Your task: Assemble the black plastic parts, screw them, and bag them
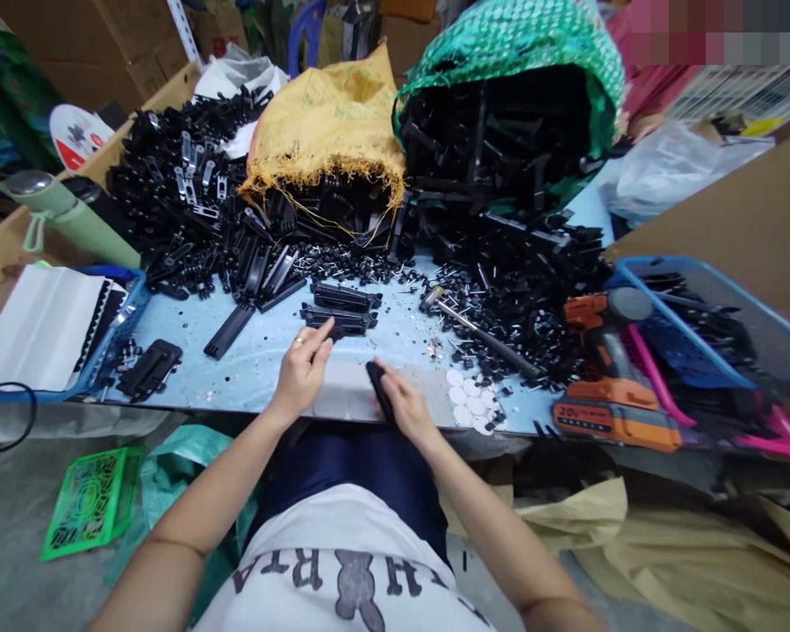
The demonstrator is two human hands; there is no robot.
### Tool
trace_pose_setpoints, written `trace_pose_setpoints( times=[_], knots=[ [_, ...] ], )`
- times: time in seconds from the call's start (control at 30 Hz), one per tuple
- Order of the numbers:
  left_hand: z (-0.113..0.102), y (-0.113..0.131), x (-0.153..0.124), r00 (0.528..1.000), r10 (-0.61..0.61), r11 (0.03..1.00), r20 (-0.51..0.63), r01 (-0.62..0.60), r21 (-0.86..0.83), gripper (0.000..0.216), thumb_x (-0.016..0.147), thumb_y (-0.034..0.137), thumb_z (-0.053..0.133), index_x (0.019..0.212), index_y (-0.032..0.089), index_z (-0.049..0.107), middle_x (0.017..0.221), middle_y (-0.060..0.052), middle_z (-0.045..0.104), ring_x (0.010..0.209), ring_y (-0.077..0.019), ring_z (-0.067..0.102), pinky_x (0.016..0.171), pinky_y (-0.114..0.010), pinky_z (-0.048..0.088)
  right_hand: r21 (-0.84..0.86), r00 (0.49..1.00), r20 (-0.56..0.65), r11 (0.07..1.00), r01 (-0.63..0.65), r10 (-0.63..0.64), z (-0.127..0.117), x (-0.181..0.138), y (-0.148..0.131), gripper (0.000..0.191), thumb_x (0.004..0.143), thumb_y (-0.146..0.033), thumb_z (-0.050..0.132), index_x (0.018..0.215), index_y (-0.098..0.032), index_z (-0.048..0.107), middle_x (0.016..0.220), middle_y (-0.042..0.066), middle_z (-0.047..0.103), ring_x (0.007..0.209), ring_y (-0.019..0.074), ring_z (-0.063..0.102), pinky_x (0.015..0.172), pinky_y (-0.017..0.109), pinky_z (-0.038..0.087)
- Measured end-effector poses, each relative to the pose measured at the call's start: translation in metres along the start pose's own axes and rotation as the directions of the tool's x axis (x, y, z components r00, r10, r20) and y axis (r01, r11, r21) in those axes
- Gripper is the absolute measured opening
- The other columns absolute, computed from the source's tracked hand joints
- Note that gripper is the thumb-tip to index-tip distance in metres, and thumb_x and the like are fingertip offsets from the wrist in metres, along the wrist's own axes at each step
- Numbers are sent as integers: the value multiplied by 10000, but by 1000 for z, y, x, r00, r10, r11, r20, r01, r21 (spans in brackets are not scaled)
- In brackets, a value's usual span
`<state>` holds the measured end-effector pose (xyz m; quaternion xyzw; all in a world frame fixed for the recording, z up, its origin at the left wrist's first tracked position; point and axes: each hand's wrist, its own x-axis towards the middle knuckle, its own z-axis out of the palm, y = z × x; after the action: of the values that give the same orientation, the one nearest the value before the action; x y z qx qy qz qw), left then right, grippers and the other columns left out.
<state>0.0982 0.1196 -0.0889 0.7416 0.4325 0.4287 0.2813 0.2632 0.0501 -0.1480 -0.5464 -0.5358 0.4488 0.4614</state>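
Note:
My left hand (305, 367) hovers over the light blue table (250, 360), fingers pinched together near a stack of flat black plastic parts (340, 309); what the fingertips pinch is too small to make out. My right hand (401, 405) is closed around a long black plastic piece (380, 386) at the table's front edge, above a grey metal plate (342, 391). A ring shows on a left finger.
Piles of black plastic parts (500, 263) spill from a yellow sack (329, 123) and a green sack (520, 44). A hammer (474, 329), white discs (470, 395), an orange cordless drill (609, 386), blue baskets (698, 325) and a green bottle (72, 215) surround the work spot.

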Motion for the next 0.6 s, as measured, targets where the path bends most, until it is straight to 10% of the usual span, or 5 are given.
trace_pose_setpoints(
  times=[0.17,0.37,0.6],
  knots=[
    [16,10,-19,983,-31,999,181,32,-3,358,910,296,442,1229,170,546,888,-56,585,844,-144,565,791,-272,461,287,980,-45,942,-172,192,-14,22,-17,609,822,-563,469,1332,-229,454,730,20,602,547,136,577,462,274,514],
    [20,12,-26,982,2,986,189,-33,164,384,920,326,407,1265,196,514,877,-50,555,766,-133,570,712,-254,484,-180,954,92,937,298,-285,-34,33,-23,490,791,-412,596,1225,-186,566,851,53,597,674,125,558,625,274,498],
    [51,18,-27,978,62,998,-198,-57,31,366,933,248,384,1275,197,504,895,-70,546,803,-126,559,728,-250,484,-327,867,21,816,476,-497,-26,38,-35,473,883,-370,473,1322,-193,467,978,89,614,870,167,577,781,303,481]
  ],
)
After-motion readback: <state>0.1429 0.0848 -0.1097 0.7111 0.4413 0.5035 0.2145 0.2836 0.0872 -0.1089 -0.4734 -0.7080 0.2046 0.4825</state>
